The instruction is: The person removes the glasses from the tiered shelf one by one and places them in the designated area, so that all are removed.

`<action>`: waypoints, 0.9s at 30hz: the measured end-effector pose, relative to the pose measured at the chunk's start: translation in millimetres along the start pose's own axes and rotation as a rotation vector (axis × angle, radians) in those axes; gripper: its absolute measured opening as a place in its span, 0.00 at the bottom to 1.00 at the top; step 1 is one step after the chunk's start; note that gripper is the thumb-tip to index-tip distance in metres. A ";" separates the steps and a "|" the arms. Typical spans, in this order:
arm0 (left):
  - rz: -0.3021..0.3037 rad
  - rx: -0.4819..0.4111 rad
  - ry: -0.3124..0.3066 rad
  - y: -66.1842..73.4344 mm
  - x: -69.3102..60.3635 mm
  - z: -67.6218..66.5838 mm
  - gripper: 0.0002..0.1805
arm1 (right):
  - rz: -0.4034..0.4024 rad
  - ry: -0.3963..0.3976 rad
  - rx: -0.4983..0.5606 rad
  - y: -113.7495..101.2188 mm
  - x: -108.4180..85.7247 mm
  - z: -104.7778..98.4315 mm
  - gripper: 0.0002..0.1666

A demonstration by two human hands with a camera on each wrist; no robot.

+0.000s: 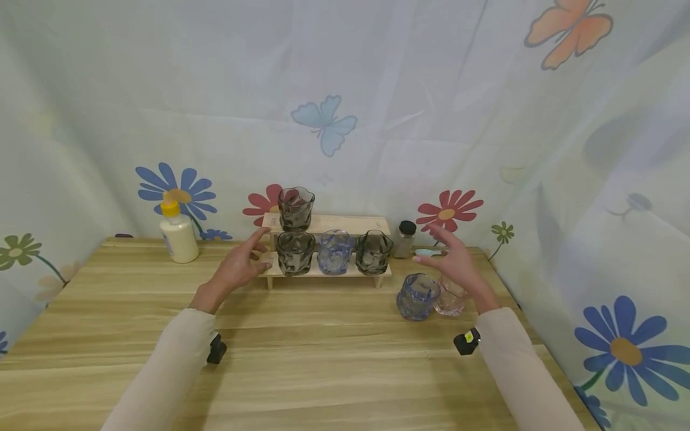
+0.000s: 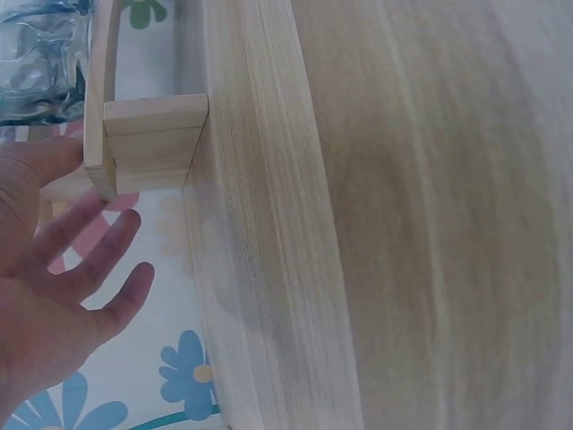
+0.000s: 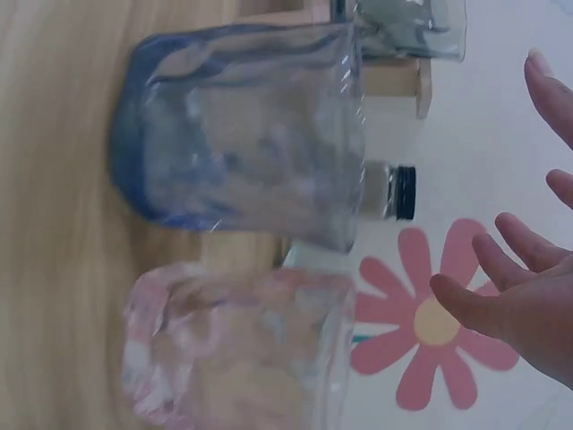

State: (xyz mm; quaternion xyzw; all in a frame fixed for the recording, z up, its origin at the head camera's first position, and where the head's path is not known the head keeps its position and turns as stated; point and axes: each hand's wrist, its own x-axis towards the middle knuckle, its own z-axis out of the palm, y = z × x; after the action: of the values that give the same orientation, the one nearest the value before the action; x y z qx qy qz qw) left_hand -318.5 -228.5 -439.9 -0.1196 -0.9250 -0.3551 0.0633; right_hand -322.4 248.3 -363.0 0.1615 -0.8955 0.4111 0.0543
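Observation:
A two-tier wooden shelf (image 1: 345, 223) stands at the back of the table. On its upper tier is a grey glass (image 1: 296, 209); below are another grey glass (image 1: 294, 254), a pale blue glass (image 1: 335, 252) and a third grey glass (image 1: 374, 254). My left hand (image 1: 239, 261) is at the shelf's left end, fingers spread, the thumb at the lower board (image 2: 101, 134) and apparently touching it. My right hand (image 1: 457, 260) hovers with fingers apart and holds nothing. Close beneath it, a blue glass (image 3: 242, 134) and a pink glass (image 3: 251, 349) stand side by side on the table.
A white bottle with a yellow cap (image 1: 179, 236) stands at the back left. Right of the shelf are a black-lidded jar (image 1: 404, 240) and a light blue item (image 1: 428, 252), partly hidden by my right hand. A flowered curtain (image 1: 215, 120) hangs behind the wooden table (image 1: 323, 359).

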 end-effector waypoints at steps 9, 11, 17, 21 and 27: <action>0.004 -0.010 0.000 0.9 0.9 1.9 0.46 | -0.080 -0.052 -0.007 -27.5 32.9 21.6 0.52; 0.011 -0.010 0.000 0.6 1.5 2.3 0.46 | -0.083 -0.064 -0.005 -33.7 39.5 25.5 0.52; 0.001 -0.003 -0.006 -1.3 3.8 -0.1 0.46 | -0.072 -0.108 0.010 -53.7 59.7 37.9 0.52; -0.005 0.001 -0.005 -1.1 3.2 -2.0 0.47 | -0.099 -0.124 0.030 -67.3 69.1 47.3 0.51; 0.003 -0.009 -0.002 0.0 1.8 -0.5 0.46 | -0.159 -0.147 0.073 -80.9 79.6 63.8 0.49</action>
State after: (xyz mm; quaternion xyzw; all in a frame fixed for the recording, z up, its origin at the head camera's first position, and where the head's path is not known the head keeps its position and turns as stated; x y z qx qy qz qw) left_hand -320.2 -228.5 -439.2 -0.1216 -0.9233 -0.3590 0.0624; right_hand -368.2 131.4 -328.4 0.2637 -0.8659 0.4248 0.0151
